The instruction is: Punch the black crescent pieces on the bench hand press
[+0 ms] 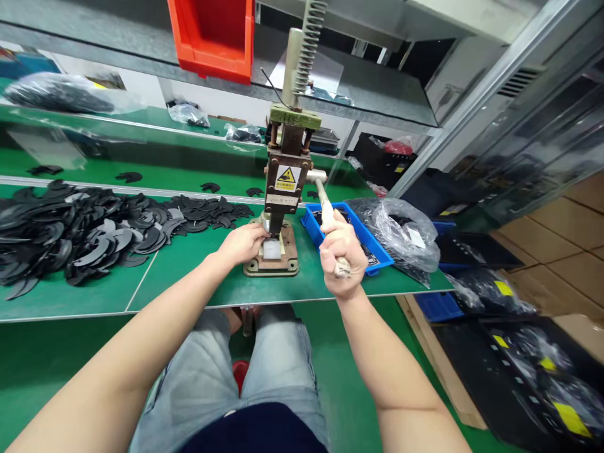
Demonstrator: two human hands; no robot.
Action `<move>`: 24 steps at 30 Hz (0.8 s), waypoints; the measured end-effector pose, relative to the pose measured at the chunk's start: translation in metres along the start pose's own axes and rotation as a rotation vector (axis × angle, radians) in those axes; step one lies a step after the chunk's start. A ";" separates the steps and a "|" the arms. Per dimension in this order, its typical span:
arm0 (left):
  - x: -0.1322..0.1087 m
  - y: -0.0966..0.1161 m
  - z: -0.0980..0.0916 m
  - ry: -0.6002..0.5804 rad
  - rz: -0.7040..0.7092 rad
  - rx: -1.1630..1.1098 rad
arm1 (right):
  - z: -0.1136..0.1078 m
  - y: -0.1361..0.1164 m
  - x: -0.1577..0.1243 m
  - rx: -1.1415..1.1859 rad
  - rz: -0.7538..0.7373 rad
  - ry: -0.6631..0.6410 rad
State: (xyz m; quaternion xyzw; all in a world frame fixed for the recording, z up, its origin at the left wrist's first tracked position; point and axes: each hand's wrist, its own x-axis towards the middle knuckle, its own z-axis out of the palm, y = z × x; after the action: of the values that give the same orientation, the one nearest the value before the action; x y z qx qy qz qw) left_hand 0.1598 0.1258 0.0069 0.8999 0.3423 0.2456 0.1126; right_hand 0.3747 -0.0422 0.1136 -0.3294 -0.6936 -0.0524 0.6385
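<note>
A hand press [285,182] with a yellow warning label and a tall spring stands on the green bench in front of me. My right hand [343,251] is wrapped round its pale lever handle [325,202], right of the press. At the foot of the ram, my left hand [245,243] reaches in from the left with fingers bent together. What those fingertips hold, if anything, is hidden against the press. A whitish block [272,249] sits on the press base [289,259], just right of the fingertips.
A heap of black curved parts [104,233] covers the bench at left. A blue bin [377,255] with small parts and a clear plastic bag [401,233] stand at right. Above hangs a shelf [377,104] with a red bin [214,53].
</note>
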 end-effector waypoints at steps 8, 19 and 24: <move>-0.139 0.075 0.028 0.244 0.039 -0.374 | 0.014 0.008 -0.008 -0.050 -0.035 0.162; -0.314 0.084 0.059 0.140 -0.292 -0.502 | 0.029 0.023 -0.005 -0.010 -0.093 0.337; -0.296 0.066 0.061 -0.013 -0.206 -0.428 | 0.024 0.020 -0.006 -0.048 -0.064 0.299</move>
State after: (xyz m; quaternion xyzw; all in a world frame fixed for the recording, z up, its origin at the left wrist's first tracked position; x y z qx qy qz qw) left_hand 0.0378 -0.1239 -0.1290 0.8175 0.3716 0.2939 0.3273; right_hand 0.3649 -0.0176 0.0971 -0.3107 -0.5994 -0.1378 0.7247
